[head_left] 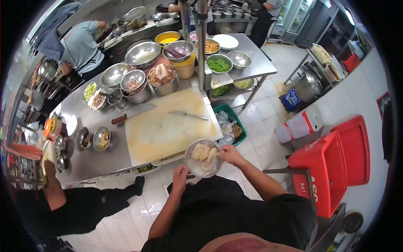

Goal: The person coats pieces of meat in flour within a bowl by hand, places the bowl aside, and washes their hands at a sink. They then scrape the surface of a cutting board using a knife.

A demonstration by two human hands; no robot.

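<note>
- Left hand: clamped on the rim of a metal bowl at its 8 o'clock.
- Right hand: gripping the same rim at 3 o'clock; the two hands are apart, bowl between them.
- Metal bowl: held in front of the body, overlapping the board's near edge in view; can't tell if it touches.
- Inside it: pale lumps, maybe raw meat or dough, too small to be sure; whitish smears on the wall.
- Clock from the bowl onward.
- 10 to 11 o'clock: cutting board, stained yellowish, flat on the steel bench.
- 11 o'clock: slim knife lying on the board, handle to the right.
- 10 o'clock: brown-handled knife, blade over the board's far left corner.
- 11 o'clock, farther: pot of meat among other steel bowls.
- 12 o'clock, far: bowl of green beans, near a white plate.
- 1 o'clock: green crate with plastic bags, below bench level.
- 3 o'clock: red cooler box, lid open.
- 8 o'clock: co-worker in black.
</note>
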